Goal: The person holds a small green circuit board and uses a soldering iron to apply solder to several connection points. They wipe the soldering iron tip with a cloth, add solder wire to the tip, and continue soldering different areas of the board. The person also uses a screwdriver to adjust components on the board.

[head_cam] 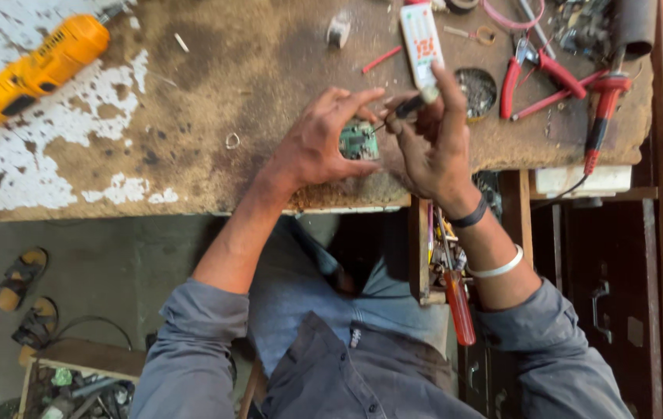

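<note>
Left hand (pixel 312 147) grip clamped on small green circuit board (pixel 359 140) by its edges; light, stiff, likely fragile. Right hand (pixel 428 151) grip pinches screwdriver (pixel 403 112) over bench (pixel 215 116).

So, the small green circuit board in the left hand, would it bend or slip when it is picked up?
The small green circuit board probably stays stiff; it looks flat and rigid. It seems light, since the left hand pinches it by fingertips alone. It may be fragile: the right hand works on it with a thin black-handled tool.
</note>
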